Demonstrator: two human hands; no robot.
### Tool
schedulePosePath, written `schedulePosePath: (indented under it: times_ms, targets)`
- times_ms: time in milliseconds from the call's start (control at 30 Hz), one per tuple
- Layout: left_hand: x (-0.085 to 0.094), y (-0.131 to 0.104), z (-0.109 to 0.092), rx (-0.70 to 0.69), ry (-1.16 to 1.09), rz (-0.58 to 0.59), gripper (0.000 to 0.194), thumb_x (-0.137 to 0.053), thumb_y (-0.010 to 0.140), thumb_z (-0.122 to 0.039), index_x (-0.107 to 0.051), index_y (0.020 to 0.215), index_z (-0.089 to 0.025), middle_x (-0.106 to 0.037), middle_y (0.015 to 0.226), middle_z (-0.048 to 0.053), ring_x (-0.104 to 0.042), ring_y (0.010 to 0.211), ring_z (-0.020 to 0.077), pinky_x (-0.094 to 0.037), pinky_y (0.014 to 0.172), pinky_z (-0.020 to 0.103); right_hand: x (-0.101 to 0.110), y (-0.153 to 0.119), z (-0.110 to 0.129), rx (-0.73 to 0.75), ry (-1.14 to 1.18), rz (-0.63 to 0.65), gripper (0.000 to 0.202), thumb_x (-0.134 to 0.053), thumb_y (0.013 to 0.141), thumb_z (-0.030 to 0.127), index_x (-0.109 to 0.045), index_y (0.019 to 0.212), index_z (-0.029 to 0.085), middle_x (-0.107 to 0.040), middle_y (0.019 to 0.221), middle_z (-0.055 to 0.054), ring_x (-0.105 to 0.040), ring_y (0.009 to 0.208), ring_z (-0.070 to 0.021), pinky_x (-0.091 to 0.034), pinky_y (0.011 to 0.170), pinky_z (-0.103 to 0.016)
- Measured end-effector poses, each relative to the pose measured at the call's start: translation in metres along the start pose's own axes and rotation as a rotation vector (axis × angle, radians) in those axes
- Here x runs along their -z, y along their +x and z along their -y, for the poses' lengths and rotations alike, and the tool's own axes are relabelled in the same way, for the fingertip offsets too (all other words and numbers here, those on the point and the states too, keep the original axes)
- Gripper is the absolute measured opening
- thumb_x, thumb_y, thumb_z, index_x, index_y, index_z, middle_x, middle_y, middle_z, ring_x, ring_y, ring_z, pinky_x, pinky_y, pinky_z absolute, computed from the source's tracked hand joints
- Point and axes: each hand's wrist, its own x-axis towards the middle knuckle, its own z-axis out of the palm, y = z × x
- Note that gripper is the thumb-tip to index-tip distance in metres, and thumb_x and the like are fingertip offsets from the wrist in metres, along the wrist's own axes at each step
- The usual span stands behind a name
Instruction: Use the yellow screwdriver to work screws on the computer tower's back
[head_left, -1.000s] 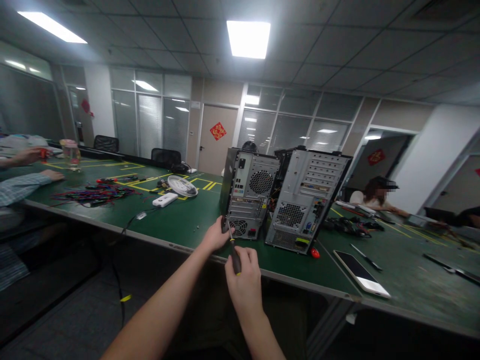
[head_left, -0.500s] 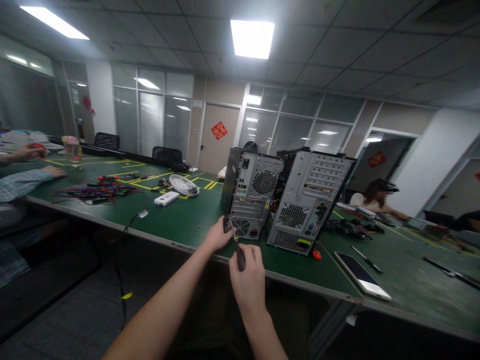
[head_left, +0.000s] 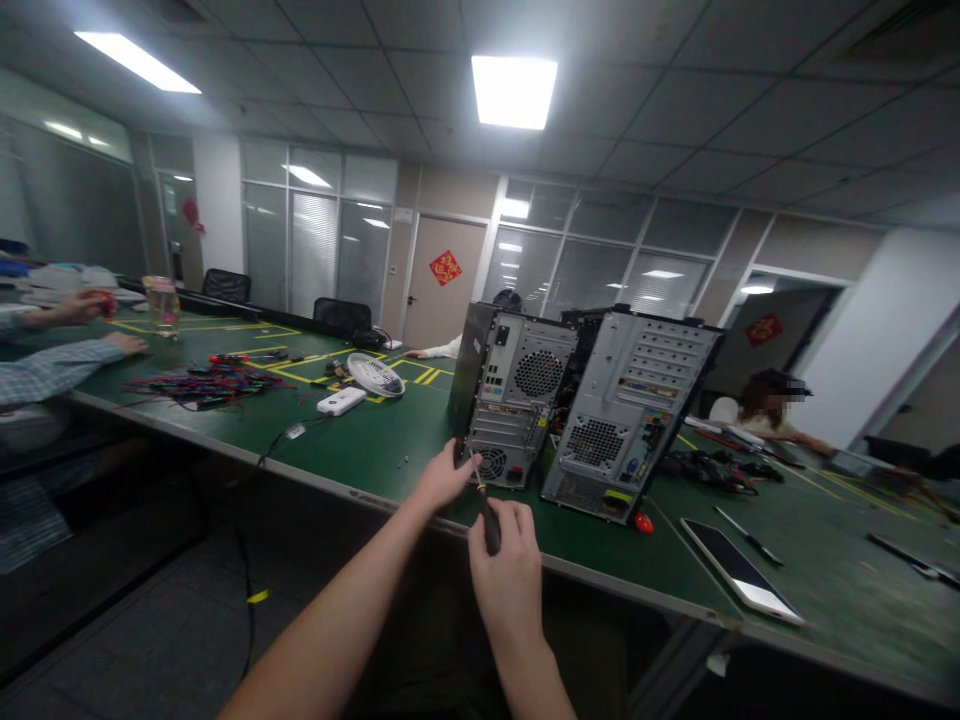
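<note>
My right hand is wrapped round the dark handle of a screwdriver, whose thin shaft slants up to the lower left rear corner of a computer case. At that same corner, my left hand grips the case's edge, with its fingers close around the screwdriver's tip. The exact contact of the tip is too small to make out. This case stands upright with its rear panel and fan grilles facing me. Close on its right is a second upright computer case.
Tiny screws lie left of my left hand. Further left are a white power strip, a white basket and a cable pile. A phone, a pen-like tool and black cables lie right. Other people sit around the table.
The whole view has shifted slightly, so things appear a little lower and further right. Both hands and the screwdriver keep about the same place at the case's corner.
</note>
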Motion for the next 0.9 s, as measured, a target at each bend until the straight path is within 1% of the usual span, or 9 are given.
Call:
schedulePosePath:
  times_ms: [133,300,500,667,767,900]
  targets:
    - [0.0011,-0.0012,-0.0022,0.007,-0.014,0.009,0.065,-0.051,0.091,-0.057,-0.050,0.139,-0.014,-0.063,0.136,0.018,-0.060,0.126,0.0315,-0.044,0.103,0.037,0.0012,0.0010,-0.0008,0.010,0.006,-0.006,0.020,-0.050,0.095,0.023,-0.062,0.111,0.019,-0.059,0.107,-0.009,-0.065,0.093,-0.0218,-0.053,0.081,-0.034]
    - [0.0020,-0.0016,-0.0021,-0.019,-0.028,0.013,0.066,-0.052,0.091,-0.058,-0.049,0.139,-0.013,-0.061,0.138,0.020,-0.059,0.127,0.0328,-0.043,0.104,0.038,0.0008,-0.0005,-0.0022,0.023,0.003,-0.002,0.020,-0.050,0.096,0.024,-0.062,0.111,0.019,-0.059,0.107,-0.009,-0.065,0.094,-0.0220,-0.053,0.081,-0.034]
    - [0.0008,0.0003,0.0009,-0.016,-0.039,0.007,0.066,-0.054,0.090,-0.056,-0.049,0.141,-0.015,-0.062,0.137,0.018,-0.059,0.127,0.0322,-0.043,0.105,0.038,-0.0005,-0.0012,-0.0027,0.034,0.007,-0.006,0.020,-0.050,0.095,0.023,-0.062,0.110,0.019,-0.059,0.107,-0.009,-0.065,0.094,-0.0218,-0.053,0.080,-0.034]
    - [0.0006,0.0003,0.0001,0.002,-0.031,0.007,0.070,-0.055,0.089,-0.056,-0.046,0.143,-0.013,-0.062,0.137,0.019,-0.059,0.127,0.0324,-0.043,0.106,0.038,0.0003,-0.0009,-0.0020,0.035,0.016,0.000,0.019,-0.050,0.095,0.023,-0.062,0.110,0.019,-0.059,0.106,-0.009,-0.065,0.093,-0.0219,-0.053,0.081,-0.034]
    - [0.0004,0.0001,0.0003,0.003,-0.040,-0.005,0.068,-0.056,0.089,-0.055,-0.048,0.142,-0.014,-0.062,0.138,0.018,-0.059,0.128,0.0315,-0.042,0.106,0.038,0.0013,-0.0008,0.0000,0.025,0.024,0.007,0.019,-0.050,0.095,0.023,-0.062,0.109,0.019,-0.059,0.106,-0.009,-0.064,0.093,-0.0221,-0.053,0.084,-0.036]
    - [-0.0003,0.0014,0.0034,-0.002,-0.039,-0.013,0.069,-0.056,0.088,-0.057,-0.048,0.142,-0.014,-0.061,0.139,0.018,-0.058,0.129,0.0307,-0.043,0.106,0.037,0.0018,-0.0001,0.0024,0.012,0.029,0.002,0.019,-0.050,0.095,0.023,-0.062,0.110,0.019,-0.059,0.105,-0.009,-0.064,0.094,-0.0219,-0.053,0.082,-0.035]
